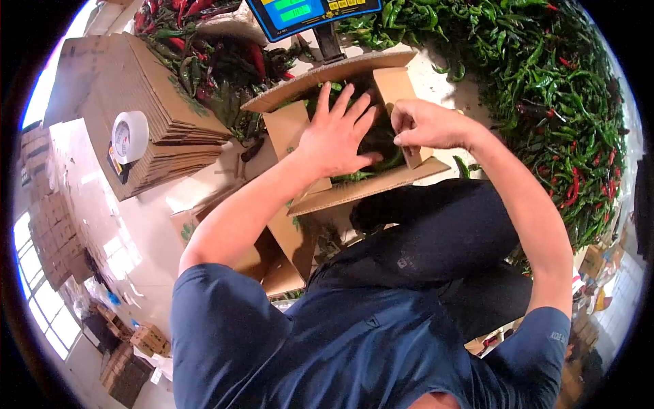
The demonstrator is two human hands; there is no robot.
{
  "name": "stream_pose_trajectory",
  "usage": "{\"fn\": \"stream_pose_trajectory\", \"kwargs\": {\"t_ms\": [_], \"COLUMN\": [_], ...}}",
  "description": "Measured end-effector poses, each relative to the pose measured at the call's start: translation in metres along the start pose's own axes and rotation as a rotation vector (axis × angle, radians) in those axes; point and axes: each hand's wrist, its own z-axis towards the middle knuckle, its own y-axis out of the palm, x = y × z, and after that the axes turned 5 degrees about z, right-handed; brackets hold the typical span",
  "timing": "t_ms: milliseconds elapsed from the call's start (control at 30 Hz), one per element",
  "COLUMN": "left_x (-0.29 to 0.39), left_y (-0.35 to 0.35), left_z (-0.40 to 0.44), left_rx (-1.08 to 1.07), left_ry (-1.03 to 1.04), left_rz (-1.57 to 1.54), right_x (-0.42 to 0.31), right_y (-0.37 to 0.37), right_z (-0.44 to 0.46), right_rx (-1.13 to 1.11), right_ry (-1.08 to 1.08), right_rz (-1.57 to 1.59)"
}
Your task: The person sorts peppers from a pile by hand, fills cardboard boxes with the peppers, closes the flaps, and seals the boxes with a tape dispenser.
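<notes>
An open cardboard box (368, 191) stands in front of me with its flaps raised and green peppers (392, 161) inside. My left hand (337, 133) lies spread, palm down, over the peppers in the box. At the box's right side, my right hand (429, 125) has its fingers curled together by the right flap (395, 85); what they hold, if anything, is hidden. Just behind the box is a scale display (310, 15) on a post.
Green peppers with some red ones (538, 88) are heaped at the right. Flattened cartons (163, 116) are stacked at the left, with a tape roll (129, 136) on them. Another open box (289, 249) sits near my legs. Red and green peppers (218, 61) lie behind the stack.
</notes>
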Motion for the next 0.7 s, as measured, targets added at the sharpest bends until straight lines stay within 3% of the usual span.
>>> {"fn": "stream_pose_trajectory", "kwargs": {"t_ms": [67,133,233,333,367,467,633,700], "left_x": [0.003,0.002,0.001,0.003,0.005,0.012,0.002,0.004], "left_y": [0.001,0.002,0.004,0.002,0.003,-0.005,0.005,-0.004], "left_z": [-0.002,0.001,0.004,0.000,-0.002,-0.007,0.005,0.005], "left_rx": [-0.001,-0.011,-0.040,-0.008,0.017,0.022,-0.044,-0.061], "left_ry": [-0.007,-0.007,-0.023,-0.053,-0.065,-0.082,-0.097,-0.108], "left_rz": [-0.001,-0.002,0.007,-0.032,-0.053,-0.069,-0.067,-0.118], "right_x": [0.005,0.011,0.001,0.001,0.000,0.017,-0.004,-0.009], "right_y": [0.010,0.022,0.023,0.033,0.031,0.018,0.004,-0.003], "right_z": [0.003,0.012,0.013,0.005,0.002,0.001,0.016,0.011], "right_rx": [0.010,0.161,0.267,0.455,0.436,0.240,0.121,0.069], "right_ry": [0.002,-0.104,0.135,-0.078,-0.042,-0.133,0.106,-0.007], "right_rz": [-0.005,-0.144,0.191,-0.014,-0.153,-0.167,-0.370,-0.334]}}
